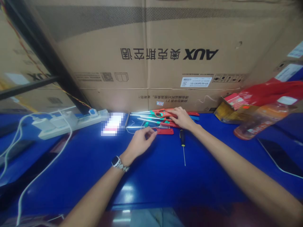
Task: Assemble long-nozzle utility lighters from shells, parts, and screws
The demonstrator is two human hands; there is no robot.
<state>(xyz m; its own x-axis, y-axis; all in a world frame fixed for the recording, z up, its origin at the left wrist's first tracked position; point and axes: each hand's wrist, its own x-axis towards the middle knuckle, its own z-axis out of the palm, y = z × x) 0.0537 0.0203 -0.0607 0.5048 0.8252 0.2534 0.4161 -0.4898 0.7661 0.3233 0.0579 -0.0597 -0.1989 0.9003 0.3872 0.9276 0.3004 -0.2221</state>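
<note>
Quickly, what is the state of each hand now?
Left hand: half curled by flat red plastic piece; holding cannot be told.
Right hand: on long red and green plastic lighters; grip cannot be told.

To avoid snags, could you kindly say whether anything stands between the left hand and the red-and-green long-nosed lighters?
Yes: a flat red plastic piece and a slim silvery part lie just beyond the left hand, along the near side of the red-and-green lighters. Both look low enough to reach over.
</note>
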